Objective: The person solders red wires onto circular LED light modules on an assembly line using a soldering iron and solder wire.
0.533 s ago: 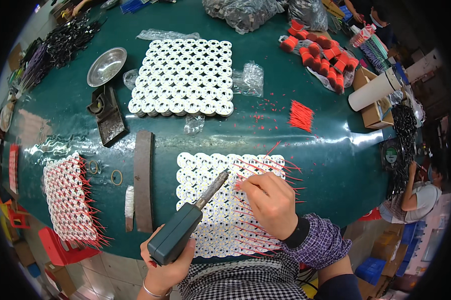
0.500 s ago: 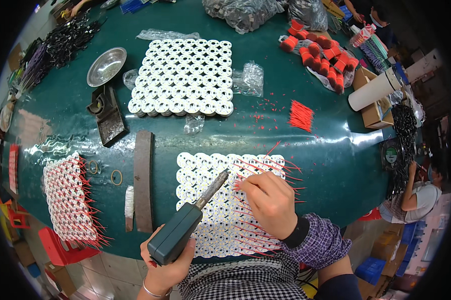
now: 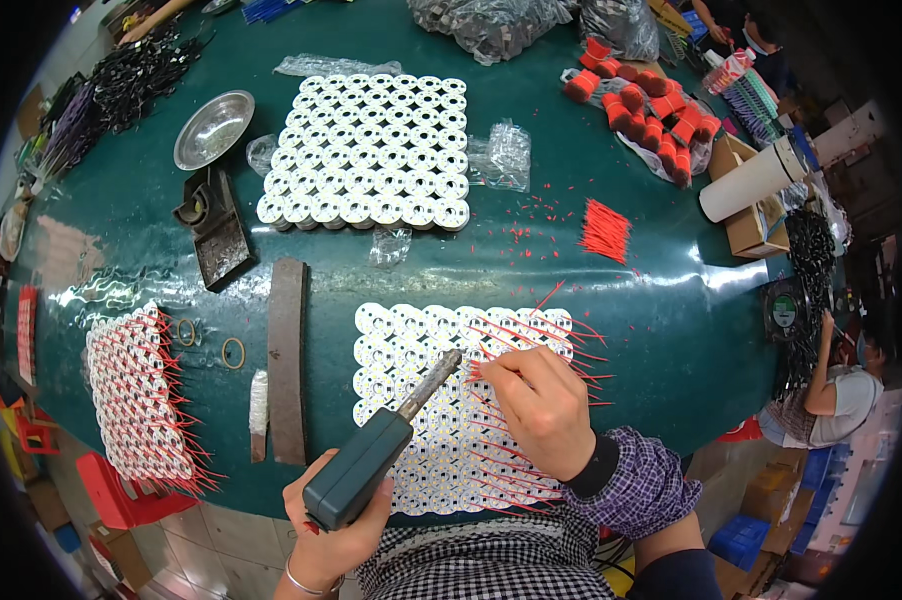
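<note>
My left hand [image 3: 339,520] is wrapped round the dark green body of a soldering gun [image 3: 359,468]. Its metal tip points up and away, just over a panel of round white LED boards [image 3: 411,385]. Close to the right of that tip, my right hand [image 3: 541,408] is closed in a pinch on red wires [image 3: 476,370], whose ends show at the fingertips. More red wires [image 3: 506,465] stick out rightward from the right-hand columns of the panel, while its left columns are bare. My right fingers partly hide the boards below them.
Beyond lies a stacked panel of white round boards [image 3: 371,150]. A wired panel [image 3: 136,400], a dark metal bar [image 3: 288,370], a metal bowl [image 3: 214,130] and a black metal stand [image 3: 219,240] are leftward. Rightward are loose red wires [image 3: 605,231] and red wire bundles [image 3: 661,110].
The soldering gun in my left hand has shifted slightly right, its tip now a little nearer my right fingertips. My right hand keeps its pinch in nearly the same place.
</note>
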`<state>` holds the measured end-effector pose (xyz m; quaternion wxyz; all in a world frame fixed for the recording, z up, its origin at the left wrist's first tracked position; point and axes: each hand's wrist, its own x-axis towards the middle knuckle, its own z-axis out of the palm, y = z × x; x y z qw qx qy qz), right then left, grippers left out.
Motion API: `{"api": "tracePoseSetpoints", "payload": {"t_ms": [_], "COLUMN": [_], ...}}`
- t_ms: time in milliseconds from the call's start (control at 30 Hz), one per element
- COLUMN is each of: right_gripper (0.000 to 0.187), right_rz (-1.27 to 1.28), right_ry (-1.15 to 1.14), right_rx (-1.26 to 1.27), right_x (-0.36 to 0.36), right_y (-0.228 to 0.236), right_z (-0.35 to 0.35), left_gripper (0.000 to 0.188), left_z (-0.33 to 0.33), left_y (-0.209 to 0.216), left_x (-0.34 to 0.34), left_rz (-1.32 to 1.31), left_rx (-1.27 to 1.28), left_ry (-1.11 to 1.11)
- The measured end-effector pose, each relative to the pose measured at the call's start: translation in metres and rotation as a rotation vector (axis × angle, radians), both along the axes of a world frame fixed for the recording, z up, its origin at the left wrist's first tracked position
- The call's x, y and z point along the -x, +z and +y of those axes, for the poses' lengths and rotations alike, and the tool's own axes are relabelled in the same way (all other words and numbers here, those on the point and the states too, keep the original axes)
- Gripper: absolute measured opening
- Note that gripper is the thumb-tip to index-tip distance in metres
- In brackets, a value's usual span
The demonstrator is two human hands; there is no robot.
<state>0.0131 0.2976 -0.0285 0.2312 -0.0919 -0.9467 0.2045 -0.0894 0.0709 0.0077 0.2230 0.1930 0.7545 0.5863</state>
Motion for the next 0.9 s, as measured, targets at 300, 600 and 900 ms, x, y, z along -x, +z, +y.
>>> {"api": "tracePoseSetpoints", "payload": {"t_ms": [300,600,900], "right_gripper": [0.027,0.028,0.028], "right_rz": [-0.033,-0.038,-0.039], "right_ry": [-0.008,-0.007,-0.009], "right_rx": [-0.026,-0.026,-0.034], "right_x": [-0.0007,-0.0008,-0.0015], "right_y": [0.0002,0.0005,0.0004], "right_z": [-0.001,-0.0017,-0.0017], "left_gripper": [0.015,0.013,0.016], "left_z": [-0.0017,-0.0012,-0.0052], "left_y": [-0.0024,0.0002,-0.0031], "left_x": [-0.0001,0.0007,-0.0012], "left_rz": [0.05,0.103,0.174], "left_rx": [0.046,0.093,0.04], "left_ry": [-0.05,-0.076,-0.034]}}
